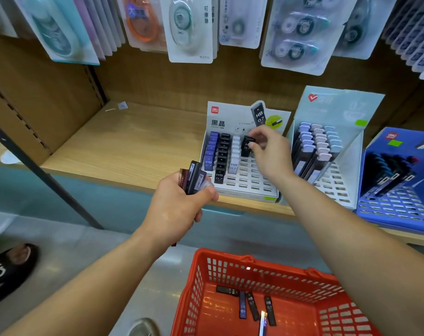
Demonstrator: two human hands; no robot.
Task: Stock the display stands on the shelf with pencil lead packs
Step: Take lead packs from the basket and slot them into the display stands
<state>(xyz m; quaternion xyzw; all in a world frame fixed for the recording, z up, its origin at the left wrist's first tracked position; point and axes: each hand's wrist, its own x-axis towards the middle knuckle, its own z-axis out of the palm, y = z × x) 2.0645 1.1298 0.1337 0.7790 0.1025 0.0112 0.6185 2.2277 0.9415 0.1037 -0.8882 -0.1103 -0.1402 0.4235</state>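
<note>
A white display stand (246, 184) sits on the wooden shelf (123, 146), with rows of purple, black and white lead packs in its left slots. My right hand (269, 154) pinches a black lead pack (246, 146) over the stand's fourth column. My left hand (179, 207) grips a bundle of several dark lead packs (192, 178) in front of the stand's left corner. Down below, a red basket (230, 267) holds several loose lead packs (251, 304).
Two more stands are to the right: a pale one (337, 163) partly filled and a blue one (397, 204). Correction-tape blister packs (189, 27) hang above the shelf. A dark sandal (9, 267) is on the floor at left.
</note>
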